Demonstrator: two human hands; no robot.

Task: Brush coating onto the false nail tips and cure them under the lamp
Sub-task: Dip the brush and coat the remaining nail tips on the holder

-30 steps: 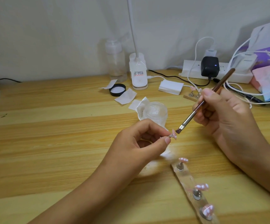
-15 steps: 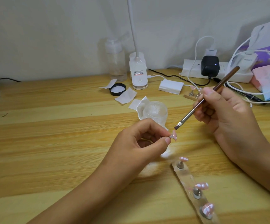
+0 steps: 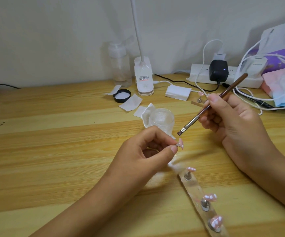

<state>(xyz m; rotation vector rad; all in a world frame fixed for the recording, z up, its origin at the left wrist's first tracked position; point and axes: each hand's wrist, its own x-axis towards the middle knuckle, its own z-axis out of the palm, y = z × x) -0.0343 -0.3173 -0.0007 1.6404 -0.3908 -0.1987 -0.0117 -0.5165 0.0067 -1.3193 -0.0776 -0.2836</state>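
My left hand (image 3: 145,151) pinches a small pink false nail tip on its stand (image 3: 231,143) between thumb and forefinger, mid-table. My right hand (image 3: 232,122) grips a brown-handled flat brush (image 3: 211,106); its bristles hover a little above the nail tip, apart from it. A clear jar of coating (image 3: 162,119) stands open just behind my left hand. A clear holder strip (image 3: 199,197) at the front right carries three more pink nail tips on metal pegs. The white clip lamp (image 3: 144,79) stands at the back with its neck running up out of view.
A black jar lid (image 3: 121,95), white wipe squares (image 3: 130,102) and a clear pump bottle (image 3: 119,65) sit near the lamp. A power strip (image 3: 201,75) with chargers, cables and a pile of bags and cloths crowds the back right. A second small nail stand (image 3: 199,100) lies behind my right hand.
The brush tip has lifted up and away from the nail tip, which it touched a second ago. My left hand has hardly moved.
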